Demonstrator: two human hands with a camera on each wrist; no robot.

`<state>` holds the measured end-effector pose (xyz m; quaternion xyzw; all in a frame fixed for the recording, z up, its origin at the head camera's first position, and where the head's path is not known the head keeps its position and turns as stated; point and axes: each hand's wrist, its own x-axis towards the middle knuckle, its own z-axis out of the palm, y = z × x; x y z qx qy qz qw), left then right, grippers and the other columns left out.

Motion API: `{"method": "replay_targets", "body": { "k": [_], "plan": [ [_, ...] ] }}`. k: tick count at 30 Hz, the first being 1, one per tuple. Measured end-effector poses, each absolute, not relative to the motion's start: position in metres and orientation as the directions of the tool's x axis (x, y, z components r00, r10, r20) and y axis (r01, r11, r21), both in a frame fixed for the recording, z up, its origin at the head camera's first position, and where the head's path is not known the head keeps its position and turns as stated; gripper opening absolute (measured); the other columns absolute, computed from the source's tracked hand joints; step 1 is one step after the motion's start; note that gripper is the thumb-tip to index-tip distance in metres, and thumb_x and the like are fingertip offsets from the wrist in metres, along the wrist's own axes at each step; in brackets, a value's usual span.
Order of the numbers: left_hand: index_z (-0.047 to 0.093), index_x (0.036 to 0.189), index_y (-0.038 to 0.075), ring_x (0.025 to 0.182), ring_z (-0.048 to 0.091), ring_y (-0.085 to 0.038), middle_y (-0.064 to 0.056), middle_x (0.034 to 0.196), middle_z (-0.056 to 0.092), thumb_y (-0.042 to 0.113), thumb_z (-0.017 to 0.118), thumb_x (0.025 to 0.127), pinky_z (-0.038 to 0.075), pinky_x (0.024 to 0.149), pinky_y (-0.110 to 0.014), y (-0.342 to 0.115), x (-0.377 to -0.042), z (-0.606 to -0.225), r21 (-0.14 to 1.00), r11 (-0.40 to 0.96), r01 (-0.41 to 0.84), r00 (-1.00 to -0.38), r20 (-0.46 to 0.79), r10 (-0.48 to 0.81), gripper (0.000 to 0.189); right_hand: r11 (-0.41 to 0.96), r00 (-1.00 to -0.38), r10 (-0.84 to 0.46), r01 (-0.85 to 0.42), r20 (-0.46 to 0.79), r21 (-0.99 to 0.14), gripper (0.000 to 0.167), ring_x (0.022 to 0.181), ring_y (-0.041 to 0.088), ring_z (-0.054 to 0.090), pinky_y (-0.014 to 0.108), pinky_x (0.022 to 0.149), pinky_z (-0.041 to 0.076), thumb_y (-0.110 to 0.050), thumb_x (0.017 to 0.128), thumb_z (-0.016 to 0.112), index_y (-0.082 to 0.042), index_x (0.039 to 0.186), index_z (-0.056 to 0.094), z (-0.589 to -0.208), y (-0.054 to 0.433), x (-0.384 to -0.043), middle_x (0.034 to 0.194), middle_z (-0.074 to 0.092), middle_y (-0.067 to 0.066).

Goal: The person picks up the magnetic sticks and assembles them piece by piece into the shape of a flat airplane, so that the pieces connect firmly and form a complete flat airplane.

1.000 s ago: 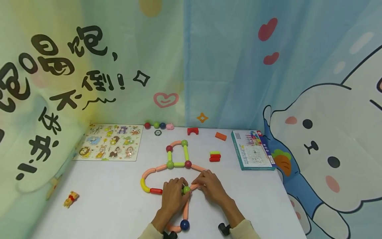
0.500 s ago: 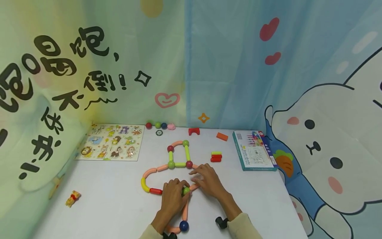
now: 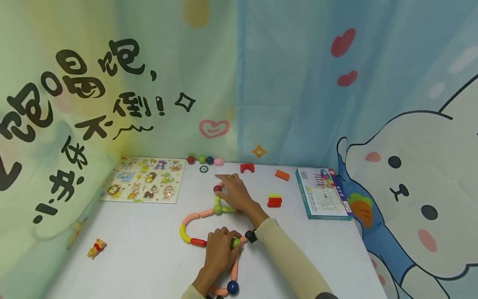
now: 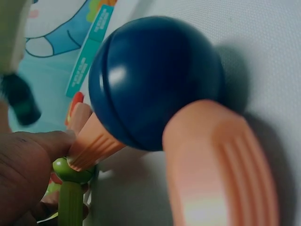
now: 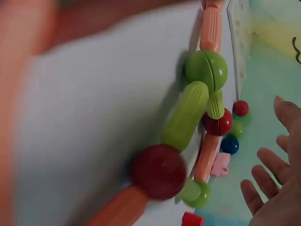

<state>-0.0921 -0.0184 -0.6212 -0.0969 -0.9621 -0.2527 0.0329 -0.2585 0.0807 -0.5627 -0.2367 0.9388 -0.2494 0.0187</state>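
A figure of magnetic rods and balls lies flat on the white table. My left hand (image 3: 220, 253) holds the green ball (image 3: 236, 242) at the figure's lower joint, its fingertips close to the peach rod (image 4: 96, 143) there. This rod runs to a large blue ball (image 4: 155, 82) nearer the table's front. My right hand (image 3: 237, 193) reaches over the upper square, fingers spread and holding nothing. Beside that hand, the right wrist view shows a dark red ball (image 5: 159, 172), a green rod (image 5: 186, 117) and a green ball (image 5: 206, 70). Part of the square is hidden beneath the hand.
An animal picture board (image 3: 143, 180) lies at the back left, with loose balls (image 3: 202, 159) beside it. Red rods (image 3: 274, 202), an orange block (image 3: 282, 175) and a red arch block (image 3: 247, 167) lie right of the figure. A box (image 3: 323, 193) stands farther right, a bear figurine (image 3: 96, 248) far left.
My right hand has let go of the peach rod beside the green ball and moved forward and left over the upper square. My left hand stays at the green ball. The head view has shifted slightly.
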Motion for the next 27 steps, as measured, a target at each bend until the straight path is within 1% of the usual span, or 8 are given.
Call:
{"method": "replay_targets", "body": {
  "k": [3, 6, 9, 13, 16, 21, 24, 27],
  "plan": [
    [0.078, 0.110, 0.030, 0.078, 0.045, -0.011, 0.006, 0.087, 0.058, 0.042, 0.084, 0.089, 0.029, 0.072, -0.030, -0.019, -0.091, -0.623, 0.469, 0.855, 0.221, -0.974, 0.145, 0.172, 0.025, 0.779, -0.882, -0.468, -0.439, 0.050, -0.447, 0.075, 0.144, 0.027, 0.044, 0.048, 0.119, 0.039, -0.038, 0.101, 0.073, -0.023, 0.166, 0.036, -0.564, 0.068, -0.274, 0.163, 0.052, 0.001],
    [0.078, 0.108, 0.029, 0.078, 0.048, -0.013, 0.005, 0.086, 0.060, 0.039, 0.085, 0.087, 0.030, 0.071, -0.031, -0.019, -0.090, -0.623, 0.458, 0.857, 0.237, -0.968, 0.185, 0.169, 0.024, 0.798, -0.877, -0.480, -0.439, 0.006, -0.412, 0.082, 0.150, 0.028, 0.038, 0.049, 0.123, 0.035, -0.040, 0.101, 0.073, -0.022, 0.168, 0.029, -0.565, 0.057, -0.286, 0.170, 0.041, 0.000],
    [0.079, 0.107, 0.029, 0.079, 0.051, -0.014, 0.004, 0.087, 0.062, 0.038, 0.086, 0.087, 0.031, 0.071, -0.031, -0.018, -0.090, -0.624, 0.454, 0.859, 0.237, -0.967, 0.197, 0.163, 0.023, 0.813, -0.872, -0.488, -0.442, -0.031, -0.380, 0.087, 0.154, 0.028, 0.033, 0.048, 0.125, 0.031, -0.041, 0.101, 0.072, -0.022, 0.170, 0.023, -0.566, 0.049, -0.297, 0.174, 0.035, -0.002],
    [0.078, 0.108, 0.029, 0.079, 0.051, -0.013, 0.004, 0.087, 0.061, 0.038, 0.085, 0.087, 0.031, 0.071, -0.031, -0.016, -0.090, -0.627, 0.459, 0.857, 0.235, -0.968, 0.195, 0.161, 0.023, 0.826, -0.867, -0.495, -0.447, -0.060, -0.344, 0.090, 0.161, 0.032, 0.024, 0.051, 0.128, 0.026, -0.041, 0.101, 0.073, -0.024, 0.171, 0.019, -0.565, 0.039, -0.311, 0.177, 0.026, 0.002],
    [0.078, 0.108, 0.030, 0.080, 0.050, -0.013, 0.005, 0.087, 0.059, 0.039, 0.084, 0.088, 0.030, 0.071, -0.031, -0.014, -0.089, -0.629, 0.458, 0.857, 0.235, -0.968, 0.191, 0.163, 0.023, 0.835, -0.865, -0.495, -0.448, -0.079, -0.318, 0.091, 0.164, 0.033, 0.020, 0.053, 0.130, 0.024, -0.042, 0.100, 0.074, -0.025, 0.171, 0.020, -0.565, 0.032, -0.322, 0.179, 0.022, 0.005],
    [0.077, 0.105, 0.031, 0.080, 0.051, -0.013, 0.006, 0.085, 0.058, 0.040, 0.084, 0.087, 0.030, 0.070, -0.031, -0.013, -0.087, -0.628, 0.449, 0.861, 0.238, -0.966, 0.204, 0.161, 0.022, 0.866, -0.875, -0.470, -0.433, -0.112, -0.249, 0.088, 0.163, 0.032, 0.021, 0.053, 0.130, 0.024, -0.044, 0.098, 0.075, -0.023, 0.169, 0.027, -0.566, 0.021, -0.338, 0.177, 0.026, 0.006],
    [0.077, 0.105, 0.032, 0.080, 0.052, -0.013, 0.006, 0.086, 0.059, 0.041, 0.084, 0.086, 0.031, 0.070, -0.031, -0.013, -0.087, -0.627, 0.438, 0.867, 0.238, -0.964, 0.217, 0.155, 0.022, 0.875, -0.876, -0.468, -0.440, -0.116, -0.204, 0.087, 0.163, 0.032, 0.022, 0.053, 0.130, 0.023, -0.044, 0.098, 0.076, -0.023, 0.168, 0.029, -0.567, 0.015, -0.346, 0.176, 0.028, 0.006],
    [0.078, 0.106, 0.032, 0.080, 0.051, -0.012, 0.006, 0.086, 0.058, 0.042, 0.084, 0.086, 0.031, 0.071, -0.032, -0.014, -0.086, -0.628, 0.433, 0.875, 0.214, -0.971, 0.191, 0.143, 0.023, 0.868, -0.869, -0.484, -0.461, -0.105, -0.186, 0.085, 0.163, 0.033, 0.022, 0.053, 0.131, 0.022, -0.041, 0.098, 0.076, -0.023, 0.167, 0.030, -0.571, 0.009, -0.353, 0.174, 0.031, 0.008]
  ]
}}
